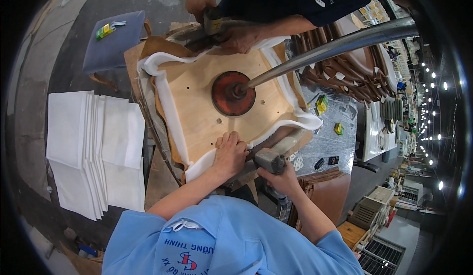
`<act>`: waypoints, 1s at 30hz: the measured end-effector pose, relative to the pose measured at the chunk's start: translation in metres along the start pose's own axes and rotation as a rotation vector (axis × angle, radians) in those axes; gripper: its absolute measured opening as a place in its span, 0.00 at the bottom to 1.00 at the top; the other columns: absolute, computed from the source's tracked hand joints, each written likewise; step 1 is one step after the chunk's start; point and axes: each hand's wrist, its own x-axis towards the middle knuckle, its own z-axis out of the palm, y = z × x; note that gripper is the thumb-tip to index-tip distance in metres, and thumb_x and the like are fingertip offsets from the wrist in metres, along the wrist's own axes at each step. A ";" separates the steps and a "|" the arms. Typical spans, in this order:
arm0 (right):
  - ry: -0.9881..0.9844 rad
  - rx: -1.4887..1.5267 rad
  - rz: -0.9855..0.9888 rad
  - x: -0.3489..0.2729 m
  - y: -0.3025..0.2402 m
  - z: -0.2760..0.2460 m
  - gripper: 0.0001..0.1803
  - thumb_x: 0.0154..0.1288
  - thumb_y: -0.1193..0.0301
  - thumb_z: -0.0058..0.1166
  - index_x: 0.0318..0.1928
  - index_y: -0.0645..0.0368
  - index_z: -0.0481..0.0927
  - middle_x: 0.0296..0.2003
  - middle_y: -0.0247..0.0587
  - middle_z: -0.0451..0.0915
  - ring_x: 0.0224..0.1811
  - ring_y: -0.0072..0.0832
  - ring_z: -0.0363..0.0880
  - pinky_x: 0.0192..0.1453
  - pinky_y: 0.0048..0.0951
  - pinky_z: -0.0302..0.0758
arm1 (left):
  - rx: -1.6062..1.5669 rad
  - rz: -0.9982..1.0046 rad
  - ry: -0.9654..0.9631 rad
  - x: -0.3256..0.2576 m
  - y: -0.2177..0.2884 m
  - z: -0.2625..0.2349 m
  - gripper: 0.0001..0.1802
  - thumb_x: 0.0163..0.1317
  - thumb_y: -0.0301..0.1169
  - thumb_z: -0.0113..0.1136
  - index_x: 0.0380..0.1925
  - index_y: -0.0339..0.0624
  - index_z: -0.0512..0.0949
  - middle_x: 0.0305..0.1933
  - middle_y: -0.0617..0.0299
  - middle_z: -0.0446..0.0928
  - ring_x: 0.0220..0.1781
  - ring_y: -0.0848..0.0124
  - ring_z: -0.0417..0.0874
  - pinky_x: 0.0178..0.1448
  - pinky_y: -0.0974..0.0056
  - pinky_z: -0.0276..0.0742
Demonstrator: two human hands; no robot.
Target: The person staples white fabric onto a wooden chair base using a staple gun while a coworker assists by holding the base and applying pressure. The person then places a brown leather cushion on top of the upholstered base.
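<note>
The right hand (280, 177) grasps a staple gun (270, 161); the left hand (230, 155) lies over the wooden panel's (194, 107) white padding (169, 111), its grip indeterminable.

Lettered blue shirt (231, 240), lettered dark shirt (283, 1)

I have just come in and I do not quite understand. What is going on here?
The person in the blue shirt has the left hand at the near edge of a wooden panel, where white padding shows. The right hand grips a handheld tool beside that edge. Across the panel, a co-worker in a dark shirt also holds a handheld tool. A red disc on a metal pole sits on the panel.
</note>
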 end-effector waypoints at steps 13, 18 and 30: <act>-0.013 -0.061 -0.058 0.011 0.006 0.002 0.34 0.67 0.71 0.73 0.72 0.62 0.76 0.41 0.36 0.87 0.37 0.20 0.82 0.42 0.27 0.81 | 0.007 -0.042 0.001 -0.014 -0.004 -0.010 0.06 0.55 0.27 0.75 0.31 0.44 0.85 0.47 0.57 0.74 0.55 0.54 0.72 0.59 0.49 0.68; -0.008 0.026 -0.043 -0.002 0.009 0.006 0.34 0.68 0.72 0.72 0.73 0.59 0.76 0.35 0.32 0.83 0.24 0.18 0.76 0.28 0.25 0.74 | 0.007 -0.025 0.050 -0.010 -0.004 -0.010 0.07 0.55 0.27 0.76 0.31 0.44 0.85 0.47 0.56 0.73 0.55 0.54 0.72 0.60 0.48 0.67; 0.009 -0.035 -0.004 0.007 0.002 0.016 0.35 0.66 0.71 0.73 0.72 0.62 0.76 0.40 0.36 0.87 0.33 0.17 0.81 0.35 0.26 0.80 | -0.048 -0.023 0.017 -0.009 -0.011 -0.010 0.06 0.55 0.26 0.73 0.32 0.45 0.85 0.47 0.57 0.73 0.55 0.53 0.72 0.59 0.48 0.67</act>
